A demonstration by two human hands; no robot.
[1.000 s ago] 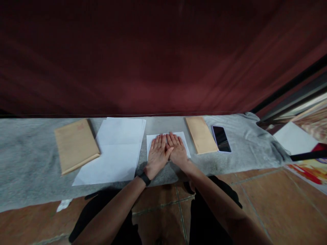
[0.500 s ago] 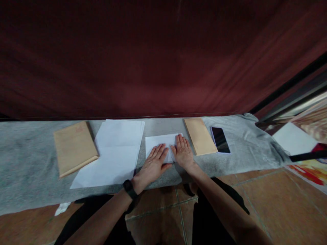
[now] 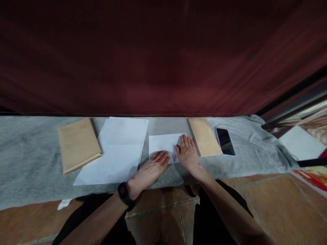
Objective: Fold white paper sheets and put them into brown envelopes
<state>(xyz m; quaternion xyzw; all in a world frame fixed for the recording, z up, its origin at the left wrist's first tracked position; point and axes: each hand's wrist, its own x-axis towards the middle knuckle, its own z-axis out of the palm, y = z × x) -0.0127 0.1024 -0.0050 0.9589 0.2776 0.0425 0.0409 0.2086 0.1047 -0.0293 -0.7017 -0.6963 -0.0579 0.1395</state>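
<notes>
One white paper (image 3: 165, 143) lies flat on the tabletop (image 3: 166, 126), likely light and easily creased, best lifted by its edges, my left fingers (image 3: 161, 157) and right fingers (image 3: 187, 142) straight upon it, gripping nothing.

On the cloth (image 3: 30, 163), the paper (image 3: 165, 143) lies between sheets (image 3: 120, 154) at left and a packet (image 3: 205, 137) at right.
</notes>
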